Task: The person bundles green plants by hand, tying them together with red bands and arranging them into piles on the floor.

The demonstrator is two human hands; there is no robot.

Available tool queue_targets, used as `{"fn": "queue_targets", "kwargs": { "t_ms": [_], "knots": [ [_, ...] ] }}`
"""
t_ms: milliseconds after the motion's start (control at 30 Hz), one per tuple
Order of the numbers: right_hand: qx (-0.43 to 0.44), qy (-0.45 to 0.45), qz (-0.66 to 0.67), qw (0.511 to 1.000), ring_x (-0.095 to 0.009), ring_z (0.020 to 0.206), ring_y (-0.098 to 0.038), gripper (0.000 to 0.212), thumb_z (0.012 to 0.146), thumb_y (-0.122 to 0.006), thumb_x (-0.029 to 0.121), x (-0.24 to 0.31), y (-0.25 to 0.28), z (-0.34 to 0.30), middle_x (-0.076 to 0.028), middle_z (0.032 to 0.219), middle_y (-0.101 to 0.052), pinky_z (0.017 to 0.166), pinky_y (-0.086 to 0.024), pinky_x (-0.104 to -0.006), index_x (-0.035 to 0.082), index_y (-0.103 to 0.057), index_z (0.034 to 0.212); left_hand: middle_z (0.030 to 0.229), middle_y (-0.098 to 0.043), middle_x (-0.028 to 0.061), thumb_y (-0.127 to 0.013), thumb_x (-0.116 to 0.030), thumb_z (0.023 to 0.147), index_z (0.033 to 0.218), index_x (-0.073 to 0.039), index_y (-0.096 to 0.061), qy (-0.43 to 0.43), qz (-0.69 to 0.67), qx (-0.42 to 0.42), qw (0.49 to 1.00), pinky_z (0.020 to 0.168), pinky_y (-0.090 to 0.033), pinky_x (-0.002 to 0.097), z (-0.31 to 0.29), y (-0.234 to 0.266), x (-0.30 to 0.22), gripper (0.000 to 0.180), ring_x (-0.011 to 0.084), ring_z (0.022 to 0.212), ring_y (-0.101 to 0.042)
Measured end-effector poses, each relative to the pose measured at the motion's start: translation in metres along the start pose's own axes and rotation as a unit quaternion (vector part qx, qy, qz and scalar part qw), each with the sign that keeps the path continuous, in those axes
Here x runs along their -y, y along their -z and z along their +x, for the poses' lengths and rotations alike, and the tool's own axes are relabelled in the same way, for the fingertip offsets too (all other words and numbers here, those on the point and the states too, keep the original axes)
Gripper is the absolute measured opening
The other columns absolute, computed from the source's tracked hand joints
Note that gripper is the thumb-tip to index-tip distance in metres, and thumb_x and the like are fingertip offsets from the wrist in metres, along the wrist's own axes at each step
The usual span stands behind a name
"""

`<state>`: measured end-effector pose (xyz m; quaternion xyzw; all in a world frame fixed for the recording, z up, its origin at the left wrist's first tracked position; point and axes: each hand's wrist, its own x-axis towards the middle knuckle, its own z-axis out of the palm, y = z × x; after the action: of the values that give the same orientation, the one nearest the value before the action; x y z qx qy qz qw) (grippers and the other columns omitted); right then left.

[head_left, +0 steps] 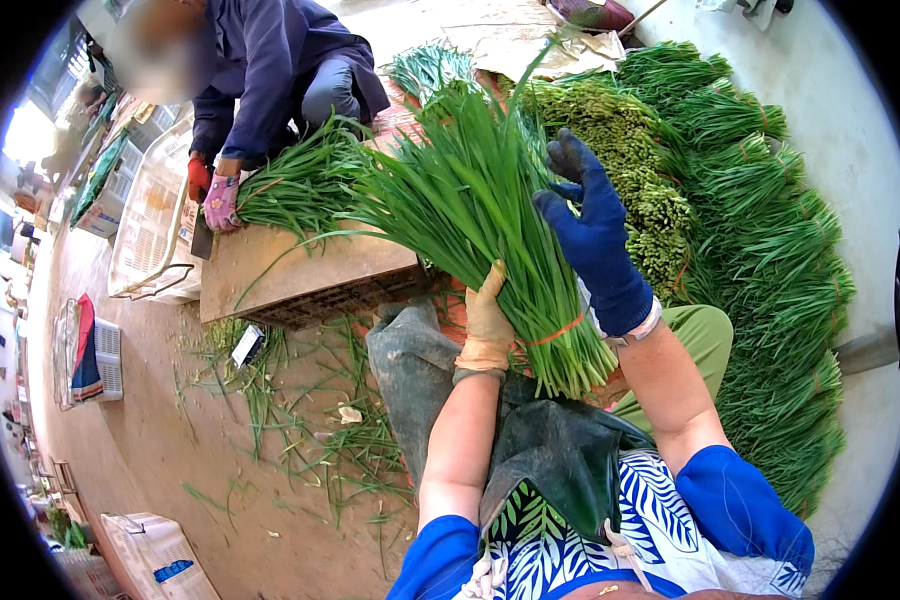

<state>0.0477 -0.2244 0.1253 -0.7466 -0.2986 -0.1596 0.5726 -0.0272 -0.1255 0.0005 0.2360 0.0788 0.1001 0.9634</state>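
Observation:
A large bunch of garlic chives (470, 200) leans across my lap, its pale cut ends toward me and its leaves fanning away to the upper left. An orange-red band circles it near the cut ends. My left hand (488, 318), in a tan glove, grips the bunch from its left side; part of the fingers is hidden by the stems. On the right of the bunch my right hand (595, 235), in a dark blue glove, is raised with its fingers apart and nothing in it. Whether its palm side touches the leaves I cannot tell.
Banded chive bunches (770, 250) are stacked along the wall at right. Across a wooden board (310, 270) on a crate, a co-worker (280, 60) in gloves holds chives and a blade (202, 243). White plastic baskets (155, 220) stand at left. Loose leaves (320, 440) litter the floor.

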Motion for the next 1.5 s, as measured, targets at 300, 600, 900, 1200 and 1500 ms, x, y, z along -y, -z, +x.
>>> {"fn": "queue_targets", "kwargs": {
  "t_ms": [300,600,900,1200,1500],
  "knots": [
    [0.168,0.148,-0.261,0.939,-0.023,0.064,-0.063,0.030,0.078,-0.066,0.004,0.028,0.015,0.006,-0.008,0.077,-0.061,0.060,-0.051,-0.0292,0.007,-0.063,0.108,0.116,-0.060,0.0074,-0.058,-0.020,0.090,0.124,-0.005,-0.051,0.065,-0.040,0.011,0.997,0.089,-0.051,0.0408,-0.009,-0.008,0.002,0.038,0.0238,0.103,-0.061],
    [0.334,0.294,-0.269,0.854,-0.028,0.070,-0.065,0.039,0.077,-0.064,0.013,0.047,0.002,-0.032,-0.012,0.100,-0.065,0.059,-0.053,-0.0355,0.009,-0.059,0.115,0.112,-0.061,0.0082,-0.062,-0.013,0.087,0.120,-0.002,-0.054,-0.055,-0.014,0.047,0.997,0.086,-0.050,0.0345,0.010,0.049,0.043,0.036,0.0217,0.098,-0.061],
    [0.301,0.113,-0.373,0.870,-0.029,0.064,-0.062,0.044,0.077,-0.065,0.019,0.005,0.012,-0.031,-0.011,0.084,-0.063,0.053,-0.050,-0.0388,0.007,-0.055,0.118,0.106,-0.063,0.0079,-0.063,-0.012,0.088,0.115,-0.003,-0.058,-0.028,0.046,-0.120,0.991,0.082,-0.053,0.0343,-0.007,0.007,0.016,0.028,0.0207,0.093,-0.062],
    [0.393,0.112,-0.465,0.786,-0.032,0.061,-0.061,0.027,0.077,-0.063,0.019,-0.013,0.010,-0.003,-0.010,0.067,-0.061,0.053,-0.047,-0.0417,0.008,-0.063,0.102,0.108,-0.062,0.0065,-0.063,-0.006,0.087,0.117,-0.004,-0.056,-0.024,0.035,-0.111,0.993,0.082,-0.053,0.0341,-0.013,-0.002,0.018,0.031,0.0196,0.094,-0.062],
    [0.253,-0.204,0.068,0.943,-0.014,0.059,-0.060,0.015,0.089,-0.062,0.019,0.006,0.028,0.019,-0.001,0.067,-0.061,0.053,-0.047,-0.0282,0.005,-0.065,0.086,0.108,-0.063,0.0062,-0.062,-0.006,0.088,0.119,-0.003,-0.055,-0.032,0.039,-0.120,0.991,0.081,-0.054,0.0351,-0.006,0.004,0.022,0.032,0.0197,0.092,-0.063]
  ]
}}
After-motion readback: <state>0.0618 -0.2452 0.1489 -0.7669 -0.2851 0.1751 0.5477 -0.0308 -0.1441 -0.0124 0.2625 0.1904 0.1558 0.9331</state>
